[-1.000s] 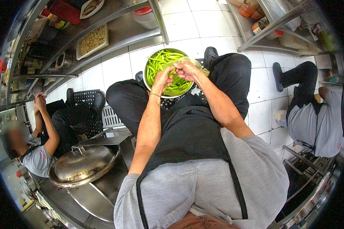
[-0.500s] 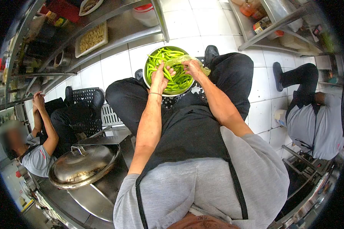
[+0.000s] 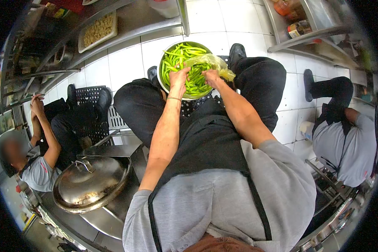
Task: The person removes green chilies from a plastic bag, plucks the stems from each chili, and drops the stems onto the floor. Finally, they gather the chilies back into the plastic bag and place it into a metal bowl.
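A round metal bowl (image 3: 162, 59) full of long green chili peppers (image 3: 176, 59) sits on the floor side between my knees. Over its right part lies a thin yellowish plastic bag (image 3: 214, 63), its mouth spread, with more green peppers showing at the opening. My left hand (image 3: 179, 79) is closed at the bag's left edge, above the peppers; its fingertips are partly hidden. Closed on the bag's near edge, my right hand (image 3: 211, 78) is over the bowl's right side.
A big lidded pan (image 3: 92, 185) stands on a metal surface at my left. Shelves hold a white tray of pale food pieces (image 3: 98, 31) at upper left and jars (image 3: 299, 28) at upper right. One person sits at left with hands together; another, in grey (image 3: 340, 143), is at right.
My left hand has turned and closed from a looser hold beside a pepper. My right hand has lowered slightly, and the bag is spread wider to the right. The view has shifted a little.
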